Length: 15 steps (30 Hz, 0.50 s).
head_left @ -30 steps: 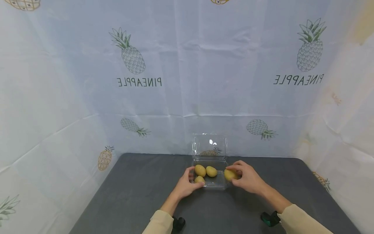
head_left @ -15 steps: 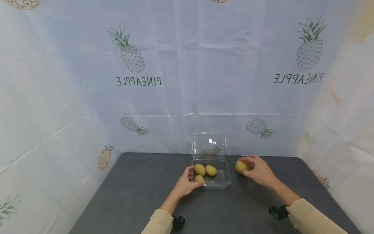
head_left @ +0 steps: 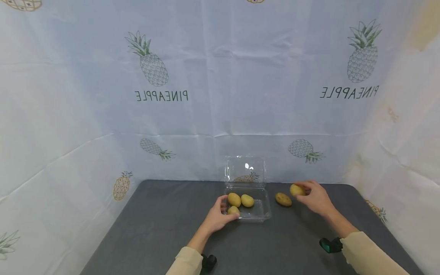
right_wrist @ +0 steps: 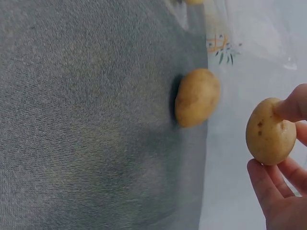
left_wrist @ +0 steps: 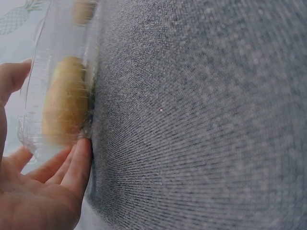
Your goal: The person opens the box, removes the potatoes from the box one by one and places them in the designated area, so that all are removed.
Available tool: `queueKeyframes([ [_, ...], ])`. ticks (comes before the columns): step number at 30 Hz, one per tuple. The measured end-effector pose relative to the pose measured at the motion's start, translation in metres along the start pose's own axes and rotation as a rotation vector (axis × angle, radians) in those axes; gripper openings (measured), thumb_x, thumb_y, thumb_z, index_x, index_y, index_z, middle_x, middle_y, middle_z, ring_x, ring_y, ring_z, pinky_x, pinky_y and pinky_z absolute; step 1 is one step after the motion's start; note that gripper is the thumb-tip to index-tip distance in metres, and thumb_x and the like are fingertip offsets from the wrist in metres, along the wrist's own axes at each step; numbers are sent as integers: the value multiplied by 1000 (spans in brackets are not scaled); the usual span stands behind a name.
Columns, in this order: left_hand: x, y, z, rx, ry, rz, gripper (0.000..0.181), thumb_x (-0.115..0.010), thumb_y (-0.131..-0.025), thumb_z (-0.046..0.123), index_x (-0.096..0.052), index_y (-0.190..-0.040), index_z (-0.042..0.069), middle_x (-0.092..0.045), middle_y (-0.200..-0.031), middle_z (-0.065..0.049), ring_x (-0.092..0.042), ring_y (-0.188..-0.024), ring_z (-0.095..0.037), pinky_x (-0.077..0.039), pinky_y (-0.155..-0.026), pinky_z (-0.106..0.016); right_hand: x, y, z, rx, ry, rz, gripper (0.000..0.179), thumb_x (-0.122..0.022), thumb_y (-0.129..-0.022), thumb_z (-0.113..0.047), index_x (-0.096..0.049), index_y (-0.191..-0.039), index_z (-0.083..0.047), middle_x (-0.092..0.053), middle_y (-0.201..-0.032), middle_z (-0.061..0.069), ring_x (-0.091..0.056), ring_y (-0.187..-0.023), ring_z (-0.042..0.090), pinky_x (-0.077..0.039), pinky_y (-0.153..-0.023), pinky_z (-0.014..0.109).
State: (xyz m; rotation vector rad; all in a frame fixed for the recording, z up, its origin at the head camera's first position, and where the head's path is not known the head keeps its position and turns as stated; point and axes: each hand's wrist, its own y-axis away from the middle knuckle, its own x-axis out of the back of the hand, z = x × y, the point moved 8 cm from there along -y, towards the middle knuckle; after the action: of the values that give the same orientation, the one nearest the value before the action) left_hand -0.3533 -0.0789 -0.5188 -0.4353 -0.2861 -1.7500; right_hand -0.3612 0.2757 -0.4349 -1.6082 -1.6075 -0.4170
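Note:
A clear plastic clamshell container (head_left: 259, 214) stands at the back middle of the table, its lid (head_left: 245, 168) raised. Three yellow potatoes lie in its left part, one of them a front potato (head_left: 233, 210). My left hand (head_left: 217, 219) grips the container's left side, thumb at the front corner; the left wrist view shows fingertips against the plastic wall. Right of the container, my right hand (head_left: 316, 198) pinches a potato (right_wrist: 263, 136) between thumb and fingers, raised off the table. Another potato (head_left: 283, 199) rests on the table between container and right hand.
The dark grey table (head_left: 172, 221) ends at the back against a white curtain (head_left: 220, 95) printed with pineapples. Curtain also lines both sides. Black straps (head_left: 330, 245) circle the wrists near the beige sleeves (head_left: 369, 254).
The right hand has moved rightward from the container's right edge, carrying a potato. A potato now shows on the table where that hand was half a second ago. The left hand stays put.

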Motion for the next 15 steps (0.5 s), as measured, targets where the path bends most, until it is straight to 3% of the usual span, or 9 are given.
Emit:
queueKeyframes([
  [15,0,2,4,-9,3,-8,84,-81,-86,35,-38,-152,7,-56,-134,-23,-56,-123,-39,-49,-95,-56,-26,2,38,-58,77,-25,42,-74,-90,-13,-66,-126,7,-57,-113,27,-61,-93,37,-52,-70,45],
])
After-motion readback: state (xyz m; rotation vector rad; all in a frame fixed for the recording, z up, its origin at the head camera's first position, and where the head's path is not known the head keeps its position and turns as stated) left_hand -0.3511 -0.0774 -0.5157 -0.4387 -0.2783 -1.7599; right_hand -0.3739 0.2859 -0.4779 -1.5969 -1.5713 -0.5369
